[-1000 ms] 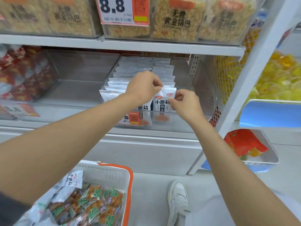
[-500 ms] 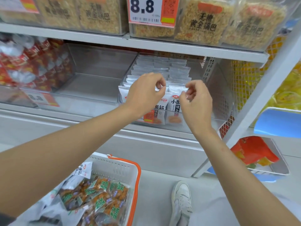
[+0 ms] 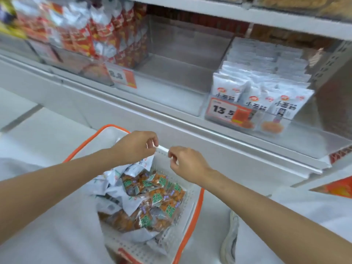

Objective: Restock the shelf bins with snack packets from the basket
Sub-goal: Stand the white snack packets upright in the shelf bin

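Two hands: left hand [image 3: 136,146] and right hand [image 3: 187,163] hang over the basket, fingers loosely curled, nothing held. I judge they are reaching for stock.
Basket: basket [image 3: 177,225] at 6 o'clock, below the shelf, so the reach is short.
Snack packets: snack packets [image 3: 152,202] heaped inside it.
Bins: right bin [image 3: 308,130] at 2 o'clock looks packed; middle bin [image 3: 171,73] at 12 o'clock is bare and probably comes next.

Red packets [image 3: 82,35] at upper left are motion-blurred, and the price tag [image 3: 122,79] beside them is unreadable. My left hand [image 3: 136,147] hides the top of a white packet [image 3: 147,162]; contact unclear.
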### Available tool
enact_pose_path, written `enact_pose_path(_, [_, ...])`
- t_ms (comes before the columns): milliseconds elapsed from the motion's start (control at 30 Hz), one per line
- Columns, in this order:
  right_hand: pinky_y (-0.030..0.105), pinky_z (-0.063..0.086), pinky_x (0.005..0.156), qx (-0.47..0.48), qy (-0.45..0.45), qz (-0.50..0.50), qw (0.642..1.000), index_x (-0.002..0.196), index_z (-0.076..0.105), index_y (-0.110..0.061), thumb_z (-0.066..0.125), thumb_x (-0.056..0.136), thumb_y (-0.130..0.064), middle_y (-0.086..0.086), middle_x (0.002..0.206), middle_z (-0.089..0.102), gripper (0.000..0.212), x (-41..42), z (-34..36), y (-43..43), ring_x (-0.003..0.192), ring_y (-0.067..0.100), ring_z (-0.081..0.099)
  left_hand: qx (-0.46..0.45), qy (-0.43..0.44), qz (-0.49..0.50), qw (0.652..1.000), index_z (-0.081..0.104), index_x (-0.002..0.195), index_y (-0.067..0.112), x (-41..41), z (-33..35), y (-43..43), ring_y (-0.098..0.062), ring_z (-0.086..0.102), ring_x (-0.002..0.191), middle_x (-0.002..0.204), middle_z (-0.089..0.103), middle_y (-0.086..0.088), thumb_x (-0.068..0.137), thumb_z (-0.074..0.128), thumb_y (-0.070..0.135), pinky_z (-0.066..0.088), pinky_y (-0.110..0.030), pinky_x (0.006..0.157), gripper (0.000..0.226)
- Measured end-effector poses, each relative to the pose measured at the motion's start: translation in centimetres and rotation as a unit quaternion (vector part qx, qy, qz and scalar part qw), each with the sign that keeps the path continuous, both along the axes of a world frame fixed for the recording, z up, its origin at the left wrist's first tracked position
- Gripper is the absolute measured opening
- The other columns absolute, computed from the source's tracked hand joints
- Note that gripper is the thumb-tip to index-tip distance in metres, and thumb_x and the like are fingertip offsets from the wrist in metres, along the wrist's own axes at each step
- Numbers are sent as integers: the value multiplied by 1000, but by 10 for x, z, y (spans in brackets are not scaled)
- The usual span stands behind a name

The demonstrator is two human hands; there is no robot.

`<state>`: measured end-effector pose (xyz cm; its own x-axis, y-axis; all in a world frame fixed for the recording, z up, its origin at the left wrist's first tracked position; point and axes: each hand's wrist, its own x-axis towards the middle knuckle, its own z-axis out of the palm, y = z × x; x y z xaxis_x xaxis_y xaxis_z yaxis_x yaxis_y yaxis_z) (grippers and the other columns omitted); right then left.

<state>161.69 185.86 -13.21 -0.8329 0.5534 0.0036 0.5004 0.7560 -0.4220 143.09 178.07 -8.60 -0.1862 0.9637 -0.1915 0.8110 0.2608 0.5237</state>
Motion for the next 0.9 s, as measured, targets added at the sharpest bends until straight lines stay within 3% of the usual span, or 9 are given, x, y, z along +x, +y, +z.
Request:
enact_pose_path(167, [39,49,66,-79,-173,88,978,95,58,-11,50,88,-9,7,90,62,11,-35,-69,-22,80,27,58,-190,111,-70,973,62,105,30,-46,-36,-13,-7,51,89,96,55,17,90,59,24,41,-23,76,16])
enact_pose_path(267, [37,42,59,-116,-255,123,952,100,58,-5,52,89,-6,11,88,56,13,-52,-108,-37,77,28,54,-214,143,-78,963,60,113,31,-61,-43,-14,-6,44,94,101,48,15,91,58,26,39,-24,80,22])
enact_pose_path(367, [35,40,59,-167,-275,118,940,97,56,-6,57,94,-14,8,85,52,9,-66,-141,-53,77,26,51,-210,130,-51,968,59,111,31,-78,-44,-20,-9,52,95,104,52,15,91,58,25,42,-26,81,21])
enact_pose_path(467, [41,52,83,-275,-261,73,922,130,50,-8,62,93,-32,12,120,57,46,-83,-171,-69,106,30,58,-222,130,-32,966,58,112,30,-90,-44,-29,-7,49,87,103,50,14,92,57,24,40,-26,77,21])
enact_pose_path(533, [43,44,105,-335,-271,53,901,153,24,-10,66,91,-38,12,153,35,79,-94,-184,-81,133,32,44,-235,124,-22,964,56,109,32,-95,-46,-35,-7,51,85,108,55,12,92,58,25,43,-28,77,18])
enact_pose_path(600, [43,38,111,-343,-290,61,892,156,14,-12,67,90,-38,10,160,22,88,-100,-192,-91,141,32,33,-248,119,-22,961,56,110,32,-98,-50,-42,-6,51,86,110,56,11,92,59,27,42,-25,72,19])
enact_pose_path(667, [43,40,108,-297,-301,67,904,152,26,-10,67,91,-28,12,155,32,75,-101,-196,-100,136,32,39,-262,116,-29,958,57,114,31,-100,-53,-47,-6,48,89,107,52,13,93,59,27,40,-24,75,22])
enact_pose_path(767, [43,53,92,-261,-273,18,926,129,54,-8,62,91,-8,14,128,57,39,-100,-200,-107,108,30,59,-272,103,-32,956,57,114,31,-100,-56,-49,-10,49,97,107,52,12,92,60,27,45,-30,88,23])
enact_pose_path(900, [35,47,68,-313,-228,-9,922,95,63,0,57,93,-10,25,108,65,12,-99,-188,-94,76,25,59,-292,75,-31,953,58,112,30,-94,-57,-47,-16,61,93,107,52,9,91,62,23,54,-37,84,23])
